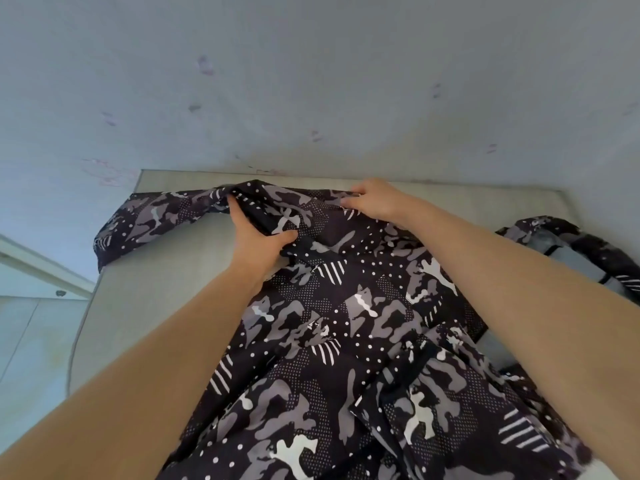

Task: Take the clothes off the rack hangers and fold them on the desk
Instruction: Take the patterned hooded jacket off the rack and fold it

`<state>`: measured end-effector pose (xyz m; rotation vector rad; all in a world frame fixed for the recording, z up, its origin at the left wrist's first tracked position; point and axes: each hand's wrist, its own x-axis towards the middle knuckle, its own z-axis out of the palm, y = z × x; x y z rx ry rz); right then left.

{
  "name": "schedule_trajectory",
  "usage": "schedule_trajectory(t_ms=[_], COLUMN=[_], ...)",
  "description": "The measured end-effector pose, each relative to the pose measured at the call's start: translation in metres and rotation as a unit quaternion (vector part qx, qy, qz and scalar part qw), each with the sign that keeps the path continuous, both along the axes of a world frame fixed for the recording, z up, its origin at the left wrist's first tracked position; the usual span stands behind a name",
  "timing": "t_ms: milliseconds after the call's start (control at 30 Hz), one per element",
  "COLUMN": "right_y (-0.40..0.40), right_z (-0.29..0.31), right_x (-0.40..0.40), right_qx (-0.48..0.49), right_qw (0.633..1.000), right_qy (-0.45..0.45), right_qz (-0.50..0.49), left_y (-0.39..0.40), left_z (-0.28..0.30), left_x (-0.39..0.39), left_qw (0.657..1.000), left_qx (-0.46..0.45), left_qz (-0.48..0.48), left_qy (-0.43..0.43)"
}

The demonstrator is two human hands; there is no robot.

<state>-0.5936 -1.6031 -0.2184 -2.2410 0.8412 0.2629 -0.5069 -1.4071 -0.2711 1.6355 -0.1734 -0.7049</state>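
Camouflage shirt [346, 306]: black-and-grey, spread over the pale tabletop [145, 306].
Left hand [256, 237]: pinching a fold near the collar.
Right hand [372, 202]: gripping the far shoulder edge.

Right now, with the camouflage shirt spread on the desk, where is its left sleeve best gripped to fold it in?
Grip the left sleeve near its cuff, coming from the desk's left edge: it lies outstretched and its end hangs over that edge. Both hands are at the collar.
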Motion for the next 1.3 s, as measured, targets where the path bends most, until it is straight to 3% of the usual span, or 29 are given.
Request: schedule_trajectory(t_ms=[200,333,467,533,633,800,867,1000,1167,1233,1300], right_y=[0.0,0.007,0.012,0.02,0.027,0.045,0.053,0.064,0.078,0.104,0.142], right_z=[0.043,0.065,0.072,0.067,0.041,-0.002,-0.004,0.004,0.004,0.01,0.021], right_x=[-0.041,-0.087,-0.146,-0.178,-0.219,-0.265,-0.268,-0.275,-0.269,-0.25,-0.222], right_qx=[0.039,0.055,0.076,0.047,-0.021,-0.073,-0.11,-0.193,-0.221,-0.25,-0.285], right_qw=[0.99,0.983,0.974,0.974,0.98,0.988,0.985,0.973,0.948,0.953,0.957], right_qy=[-0.124,-0.151,-0.16,-0.157,-0.096,0.078,0.094,0.017,0.227,0.16,0.058], right_qz=[-0.057,-0.091,-0.139,-0.154,-0.17,-0.111,-0.093,-0.123,-0.038,-0.056,-0.013], left_y=[0.015,0.027,0.047,0.06,0.077,0.101,0.107,0.115,0.145,0.165,0.185], left_z=[0.032,0.07,0.086,0.081,0.06,0.039,0.036,0.042,0.05,0.051,0.049], left_x=[-0.01,-0.053,-0.115,-0.145,-0.181,-0.221,-0.225,-0.226,-0.208,-0.187,-0.157], left_qw=[0.993,0.978,0.951,0.918,0.826,0.753,0.753,0.791,0.832,0.855,0.843], left_qx=[0.036,-0.033,-0.004,0.029,0.101,0.156,0.161,0.114,0.128,0.153,0.206], left_qz=[0.02,-0.032,-0.136,-0.231,-0.398,-0.529,-0.53,-0.459,-0.367,-0.288,-0.256], left_qy=[-0.112,-0.202,-0.277,-0.319,-0.386,-0.358,-0.356,-0.388,-0.396,-0.404,-0.426])
